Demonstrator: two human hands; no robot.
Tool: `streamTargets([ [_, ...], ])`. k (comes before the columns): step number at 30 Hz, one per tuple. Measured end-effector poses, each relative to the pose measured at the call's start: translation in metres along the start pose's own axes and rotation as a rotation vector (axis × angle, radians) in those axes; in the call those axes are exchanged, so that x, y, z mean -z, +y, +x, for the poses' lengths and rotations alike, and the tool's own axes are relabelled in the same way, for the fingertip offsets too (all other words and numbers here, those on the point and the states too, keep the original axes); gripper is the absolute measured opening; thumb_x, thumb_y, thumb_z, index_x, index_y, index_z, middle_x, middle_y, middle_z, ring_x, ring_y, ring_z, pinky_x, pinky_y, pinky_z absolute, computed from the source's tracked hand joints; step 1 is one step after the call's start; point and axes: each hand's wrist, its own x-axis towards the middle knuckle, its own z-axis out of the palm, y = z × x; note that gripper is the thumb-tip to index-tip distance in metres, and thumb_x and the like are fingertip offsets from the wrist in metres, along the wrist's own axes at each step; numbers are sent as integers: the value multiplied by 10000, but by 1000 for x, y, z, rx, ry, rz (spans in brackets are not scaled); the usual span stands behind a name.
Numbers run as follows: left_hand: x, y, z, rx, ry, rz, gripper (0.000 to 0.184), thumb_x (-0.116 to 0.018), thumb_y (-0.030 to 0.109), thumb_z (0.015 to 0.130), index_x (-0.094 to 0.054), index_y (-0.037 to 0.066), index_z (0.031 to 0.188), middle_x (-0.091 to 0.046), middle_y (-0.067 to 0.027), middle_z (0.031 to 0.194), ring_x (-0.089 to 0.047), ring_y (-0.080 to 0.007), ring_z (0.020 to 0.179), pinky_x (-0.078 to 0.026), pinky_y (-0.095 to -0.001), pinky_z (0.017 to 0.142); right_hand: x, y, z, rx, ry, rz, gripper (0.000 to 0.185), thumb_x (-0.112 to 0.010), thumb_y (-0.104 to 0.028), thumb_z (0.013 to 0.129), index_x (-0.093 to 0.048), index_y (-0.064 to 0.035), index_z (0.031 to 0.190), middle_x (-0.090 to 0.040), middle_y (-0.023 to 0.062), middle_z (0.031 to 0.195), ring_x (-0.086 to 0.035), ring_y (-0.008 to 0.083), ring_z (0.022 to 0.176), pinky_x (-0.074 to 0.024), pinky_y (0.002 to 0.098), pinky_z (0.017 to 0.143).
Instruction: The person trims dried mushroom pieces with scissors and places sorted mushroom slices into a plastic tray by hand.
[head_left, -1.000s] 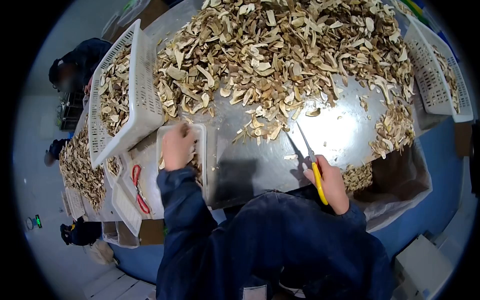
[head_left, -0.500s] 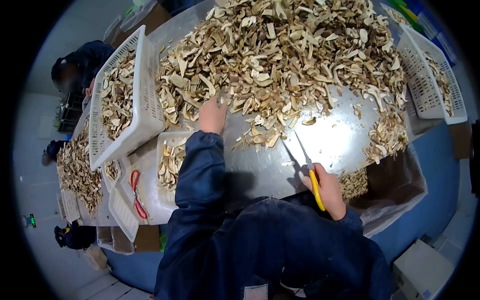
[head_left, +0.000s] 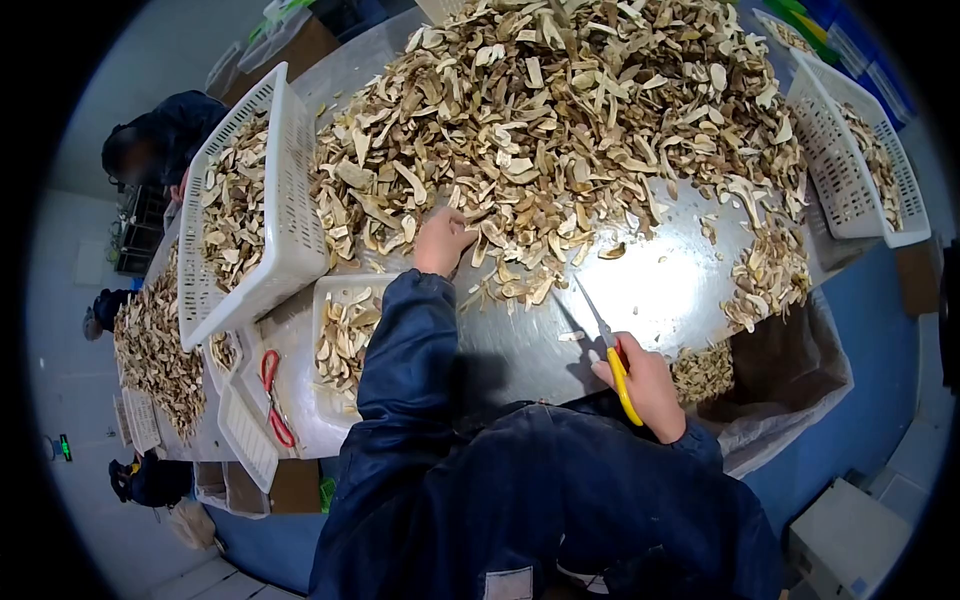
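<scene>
A large pile of dried mushroom slices (head_left: 560, 130) covers the far part of the metal table (head_left: 510, 350). My left hand (head_left: 443, 243) is at the pile's near edge, its thumb and fingers pinched on a slice, most of which is hidden. In my right hand (head_left: 648, 388) is a pair of scissors (head_left: 597, 318) with yellow and red handles. Their blades look closed and point away, up and left, over the bare metal. One pale slice (head_left: 571, 336) lies just left of the blades.
Left of my arm stand a shallow tray (head_left: 345, 340) and a tall white basket (head_left: 290, 210), both holding slices. Red-handled scissors (head_left: 270, 395) lie beyond the tray. Another basket (head_left: 850, 170) is at right, above a lined bin (head_left: 790, 385). A person (head_left: 170, 130) is at far left.
My left hand has shifted right and slightly nearer along the pile's edge, its fingers now bent together. My right hand has moved a little left with the scissors.
</scene>
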Motion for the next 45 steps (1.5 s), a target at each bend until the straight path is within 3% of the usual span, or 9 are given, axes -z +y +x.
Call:
streamTargets([
  [13, 7, 2, -42, 47, 67, -173, 278, -695, 101, 732, -608, 30, 986, -632, -121, 844, -618, -273, 771, -483, -357, 698, -4, 6, 0, 28, 31, 10, 399, -685, -375, 842, -499, -34, 933, -575, 198, 666, -572, 428, 631, -401, 485, 538],
  [16, 0, -8, -43, -208, 250, 176, 308, -691, 115, 728, -604, 60, 1018, -606, -143, 978, -594, -314, 893, -476, -393, 786, -4, 5, 1, 39, 31, 10, 398, -685, -376, 842, -499, -35, 931, -573, 198, 663, -570, 428, 631, -399, 486, 538],
  [19, -3, 7, -49, -139, 144, 241, 276, -687, 129, 725, -619, 62, 984, -564, -162, 1077, -561, -338, 953, -464, -417, 835, -3, 4, 0, 25, 19, 8, 401, -685, -378, 841, -500, -34, 931, -573, 198, 662, -569, 428, 629, -398, 487, 536],
  [25, -12, 6, -40, -161, 41, 142, 165, -688, 133, 747, -615, 48, 869, -595, -95, 845, -595, -289, 843, -475, -369, 728, -5, 7, 0, 39, 42, -5, 412, -689, -383, 837, -504, -34, 952, -577, 191, 666, -576, 419, 624, -407, 479, 532],
  [31, 16, 21, -60, 241, -353, -943, 225, -599, 46, 851, -576, 56, 1075, -532, 35, 793, -452, -46, 663, -363, -187, 539, -5, 8, 1, 31, 35, -8, 423, -690, -391, 834, -509, -35, 975, -585, 185, 674, -586, 410, 623, -420, 469, 534],
  [36, 33, 29, -85, 211, -408, -1441, 485, -549, 70, 891, -382, 58, 1346, -513, -44, 961, -484, -106, 804, -434, -230, 605, -5, 5, 2, 12, -5, 0, 422, -685, -400, 836, -512, -40, 975, -592, 190, 690, -587, 416, 642, -419, 476, 544],
  [40, 31, 18, -75, 389, -96, -1658, 287, -572, 119, 908, -525, 58, 1185, -544, -21, 875, -549, -103, 775, -499, -229, 653, -5, 5, 1, 6, -1, -2, 426, -681, -410, 837, -512, -43, 973, -592, 193, 693, -585, 420, 653, -417, 481, 553],
  [43, 27, -30, -38, 142, -429, -1466, 199, -620, 168, 897, -584, 64, 1063, -572, -11, 827, -578, -120, 799, -490, -232, 648, -5, 6, -1, -1, 5, -6, 429, -679, -416, 836, -509, -43, 963, -590, 194, 689, -582, 421, 650, -416, 482, 554],
  [45, 9, -2, -30, 141, -1, -596, 186, -686, 188, 829, -630, 54, 946, -609, -67, 787, -616, -234, 815, -489, -318, 681, -3, 5, -1, -6, -3, -5, 430, -679, -420, 835, -507, -45, 955, -588, 195, 684, -582, 421, 646, -415, 482, 553],
])
